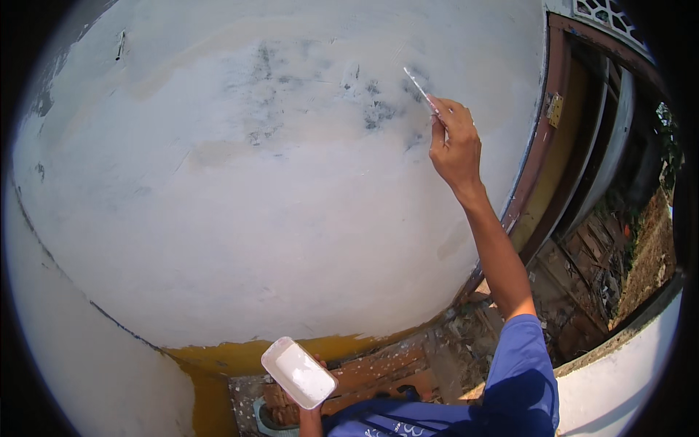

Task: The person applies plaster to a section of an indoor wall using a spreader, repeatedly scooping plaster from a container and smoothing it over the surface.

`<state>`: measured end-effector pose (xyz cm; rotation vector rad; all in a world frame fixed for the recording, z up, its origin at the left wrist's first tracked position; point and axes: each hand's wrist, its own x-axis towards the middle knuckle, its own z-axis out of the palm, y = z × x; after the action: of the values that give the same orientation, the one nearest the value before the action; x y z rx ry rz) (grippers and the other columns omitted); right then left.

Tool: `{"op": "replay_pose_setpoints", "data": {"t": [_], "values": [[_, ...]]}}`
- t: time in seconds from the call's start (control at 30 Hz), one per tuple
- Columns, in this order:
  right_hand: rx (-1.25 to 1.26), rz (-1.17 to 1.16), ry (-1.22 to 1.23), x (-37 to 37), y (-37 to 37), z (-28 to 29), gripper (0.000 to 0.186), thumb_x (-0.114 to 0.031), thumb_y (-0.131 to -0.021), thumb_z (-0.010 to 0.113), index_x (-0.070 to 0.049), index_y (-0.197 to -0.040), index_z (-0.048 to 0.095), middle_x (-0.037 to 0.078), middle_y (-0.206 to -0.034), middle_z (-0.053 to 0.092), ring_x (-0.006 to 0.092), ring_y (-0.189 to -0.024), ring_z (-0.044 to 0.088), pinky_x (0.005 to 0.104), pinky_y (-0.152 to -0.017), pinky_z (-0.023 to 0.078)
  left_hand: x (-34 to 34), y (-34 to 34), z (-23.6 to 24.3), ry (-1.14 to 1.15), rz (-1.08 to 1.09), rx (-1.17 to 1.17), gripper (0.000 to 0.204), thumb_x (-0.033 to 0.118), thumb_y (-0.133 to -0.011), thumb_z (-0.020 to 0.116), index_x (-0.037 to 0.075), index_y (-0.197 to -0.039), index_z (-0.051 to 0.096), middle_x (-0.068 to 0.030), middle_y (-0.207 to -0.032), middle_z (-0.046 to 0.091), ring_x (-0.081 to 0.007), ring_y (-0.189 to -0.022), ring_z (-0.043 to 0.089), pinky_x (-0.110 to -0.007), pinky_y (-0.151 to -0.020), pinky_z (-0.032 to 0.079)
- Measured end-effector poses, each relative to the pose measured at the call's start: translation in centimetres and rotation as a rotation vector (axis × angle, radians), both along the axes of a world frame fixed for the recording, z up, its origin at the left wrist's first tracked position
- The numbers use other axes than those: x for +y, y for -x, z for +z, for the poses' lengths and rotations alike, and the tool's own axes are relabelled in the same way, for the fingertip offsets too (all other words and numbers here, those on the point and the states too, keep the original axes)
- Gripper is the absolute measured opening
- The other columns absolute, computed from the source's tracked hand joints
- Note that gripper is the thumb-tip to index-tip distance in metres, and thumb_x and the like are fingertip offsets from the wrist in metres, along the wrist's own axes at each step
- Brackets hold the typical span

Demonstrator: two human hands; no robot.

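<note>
My right hand (456, 146) is raised at the upper right, fingers closed around a putty knife (417, 83). The knife's thin blade, smeared white, is seen nearly edge-on and points up and left at the wall (291, 218); whether it touches cannot be made out. Dark grey patches show through the pale coating beside and left of the knife. Low in the middle, my left hand (311, 412) holds a white rectangular tub (277, 357) from below, mostly hidden by it. White paste (309, 377) lies inside the tub, which is tilted toward me.
A brown door frame (537, 156) with a yellowish hinge (555, 110) borders the wall at right. Beyond it lie planks and rubble (586, 255). Mustard-coloured paint (218, 358) runs along the wall's foot. Reddish-brown boards (382, 371) lie below, and another pale wall (80, 342) stands at left.
</note>
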<state>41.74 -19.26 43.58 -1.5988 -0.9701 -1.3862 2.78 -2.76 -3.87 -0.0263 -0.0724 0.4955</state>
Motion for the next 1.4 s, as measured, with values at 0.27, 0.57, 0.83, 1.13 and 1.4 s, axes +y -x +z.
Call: {"op": "replay_pose_setpoints", "data": {"t": [0.27,0.57,0.83,1.13,1.4], "values": [[-0.132,-0.283,0.047,-2.1,-6.3,9.2,0.033,-0.008,-0.092,0.056,-0.013,-0.123,0.067,0.005,-0.117,0.066,0.0307,-0.104,0.062,0.0435,-0.085,0.055,1.5,1.8,-3.0,-0.178,0.031,0.104,0.086,0.071,-0.087,0.043,0.017,-0.154,0.038,-0.0133,-0.156,0.040,-0.0375,-0.141,0.041,-0.075,-0.112,0.018],[-0.027,0.031,0.418,4.0,4.3,-4.9,0.057,0.010,-0.071,0.066,-0.004,-0.127,0.062,0.009,-0.117,0.062,0.0296,-0.099,0.062,0.0384,-0.076,0.055,0.8,0.8,0.1,0.070,-0.024,0.030,0.085,0.066,-0.084,0.061,0.017,-0.151,0.042,-0.0245,-0.150,0.043,-0.0474,-0.133,0.046,-0.076,-0.106,0.029],[-0.286,-0.472,0.297,9.0,2.0,-4.6,0.051,-0.005,-0.078,0.063,0.009,-0.127,0.058,0.016,-0.118,0.061,0.0266,-0.102,0.064,0.0379,-0.078,0.058,0.6,0.3,2.7,0.008,-0.069,-0.042,0.087,0.064,-0.083,0.063,0.017,-0.152,0.040,-0.0240,-0.151,0.042,-0.0468,-0.134,0.046,-0.076,-0.107,0.029],[-0.085,0.008,0.176,2.3,4.0,-0.7,0.052,0.005,-0.075,0.064,-0.010,-0.124,0.064,0.005,-0.115,0.064,0.0286,-0.096,0.063,0.0401,-0.074,0.055,0.3,0.0,1.2,-0.169,-0.087,-0.038,0.087,0.067,-0.082,0.061,0.020,-0.152,0.040,-0.0205,-0.150,0.044,-0.0441,-0.134,0.046,-0.077,-0.105,0.031],[-0.248,-0.206,0.191,7.7,2.8,-4.0,0.052,0.005,-0.072,0.066,-0.005,-0.123,0.062,0.006,-0.115,0.063,0.0273,-0.100,0.061,0.0399,-0.076,0.054,-0.2,0.8,-0.3,-0.032,-0.079,-0.028,0.093,0.068,-0.079,0.065,0.020,-0.154,0.037,-0.0209,-0.153,0.040,-0.0433,-0.136,0.045,-0.075,-0.108,0.029]]}}
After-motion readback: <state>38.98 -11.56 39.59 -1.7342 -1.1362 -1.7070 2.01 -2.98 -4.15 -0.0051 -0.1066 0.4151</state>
